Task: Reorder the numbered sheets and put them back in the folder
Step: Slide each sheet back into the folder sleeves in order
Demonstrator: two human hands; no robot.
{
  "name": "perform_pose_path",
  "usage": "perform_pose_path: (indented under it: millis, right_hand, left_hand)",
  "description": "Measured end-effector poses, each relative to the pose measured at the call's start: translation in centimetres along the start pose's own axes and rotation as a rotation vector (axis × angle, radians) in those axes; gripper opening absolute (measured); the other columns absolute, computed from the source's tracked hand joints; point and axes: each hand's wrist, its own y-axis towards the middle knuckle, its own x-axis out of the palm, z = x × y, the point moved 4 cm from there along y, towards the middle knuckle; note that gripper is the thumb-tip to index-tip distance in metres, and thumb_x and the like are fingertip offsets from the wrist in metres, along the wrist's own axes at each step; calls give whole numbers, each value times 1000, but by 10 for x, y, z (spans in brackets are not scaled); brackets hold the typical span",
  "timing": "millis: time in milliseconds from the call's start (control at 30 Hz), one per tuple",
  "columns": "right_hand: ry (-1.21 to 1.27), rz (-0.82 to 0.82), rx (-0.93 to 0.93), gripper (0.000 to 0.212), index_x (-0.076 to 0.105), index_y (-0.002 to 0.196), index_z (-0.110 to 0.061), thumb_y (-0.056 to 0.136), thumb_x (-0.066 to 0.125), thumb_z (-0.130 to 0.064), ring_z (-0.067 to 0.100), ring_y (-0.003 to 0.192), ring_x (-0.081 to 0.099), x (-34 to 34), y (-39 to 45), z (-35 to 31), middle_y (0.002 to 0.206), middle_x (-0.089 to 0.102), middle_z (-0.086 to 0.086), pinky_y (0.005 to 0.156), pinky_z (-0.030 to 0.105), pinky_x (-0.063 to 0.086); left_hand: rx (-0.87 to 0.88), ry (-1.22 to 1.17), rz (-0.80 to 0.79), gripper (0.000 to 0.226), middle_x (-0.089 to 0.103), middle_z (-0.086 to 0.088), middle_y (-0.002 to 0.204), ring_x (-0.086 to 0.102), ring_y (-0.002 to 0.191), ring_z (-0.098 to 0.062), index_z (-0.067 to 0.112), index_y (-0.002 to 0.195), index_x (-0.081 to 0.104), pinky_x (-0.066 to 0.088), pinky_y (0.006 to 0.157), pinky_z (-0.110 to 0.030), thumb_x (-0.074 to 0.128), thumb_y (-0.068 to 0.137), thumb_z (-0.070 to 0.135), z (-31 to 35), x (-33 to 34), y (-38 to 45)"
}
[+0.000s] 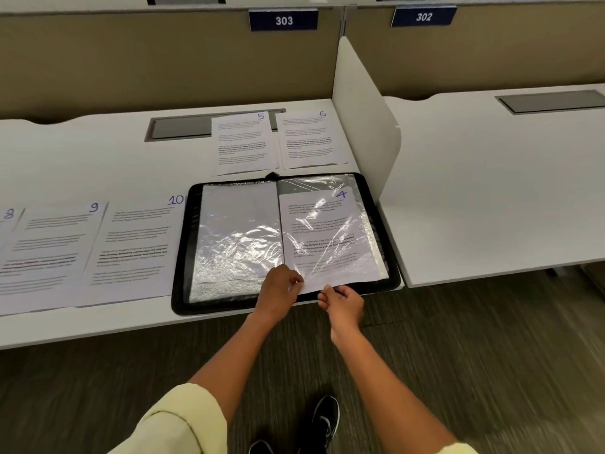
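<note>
Both forearms reach forward over the desk's near edge, pale yellow sleeves pushed up. Left hand [281, 283] pinches the clear sleeve [327, 237] at its bottom edge, thumb and forefinger closed on the plastic, lifting it off the page. Right hand [343, 301] sits just beside it at the folder's near rim, fingers curled on the bottom edge of sheet 4 [322, 224]; the sheet is partway inside the sleeve, its lower edge sticking out past the plastic.

Black folder [183, 257] lies open flat on the white desk [98, 326], its near edge close to the desk's front lip. Left page is a crinkled sleeve holding a blank-looking sheet.

Left of folder: sheet 10 [137, 250] touching the folder edge, then sheet 9 [55, 244], sheet 8 [8, 224], overlapping in a row.

Behind folder: sheet 5 [242, 142] and sheet 6 [311, 139] side by side, sheet 5 overlapping a grey cable hatch [176, 127].

White divider [363, 119] stands just right of the folder. Neighbouring desk [491, 191] beyond it.
</note>
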Motion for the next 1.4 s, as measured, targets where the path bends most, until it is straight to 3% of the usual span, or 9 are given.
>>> perform_pose_path:
  millis: [433,633,833,967,1100,1400]
  right_hand:
    - [-35,-52,28,6,71,96,-6,90,71,-6,17,77,73,-1,6,-3,89,75,12,66,25,57]
    - [-108,-50,-19,4,71,91,-13,91,70,-9,15,74,70,11,8,-21,87,74,7,62,26,54]
    - [-146,-28,-39,16,66,82,-18,92,66,-4,15,69,68,22,13,-36,86,71,4,59,26,54]
    - [-149,-9,-5,11,66,90,-16,92,66,-5,13,66,69,27,19,-39,90,71,5,55,24,51]
    - [-160,-18,-10,15,66,86,-17,92,66,-4,12,66,69,30,24,-44,88,72,6,52,21,49]
    - [-195,-38,-57,3,68,93,-15,92,69,-12,14,64,69,23,21,-42,86,72,4,56,24,51]
  left_hand:
    - [-31,-18,-8,5,63,-2,94,58,89,-16,15,92,71,50,82,-35,70,87,16,2,-1,1]
    - [-75,-76,5,6,63,-1,93,57,82,-14,15,91,71,50,78,-30,72,86,14,2,-2,0]
    - [-83,-75,10,6,61,2,91,52,78,-6,18,92,72,42,72,-20,71,87,15,-1,-2,0]
    - [-93,-75,3,7,63,1,94,53,80,-7,16,93,72,44,75,-23,71,87,15,-1,-2,0]
    - [-89,-82,0,8,65,-1,96,54,81,-7,14,95,73,46,77,-23,72,87,15,-1,-3,1]
    - [-89,-72,-13,6,62,2,93,53,79,-2,16,93,72,43,74,-21,70,88,17,-4,-2,2]
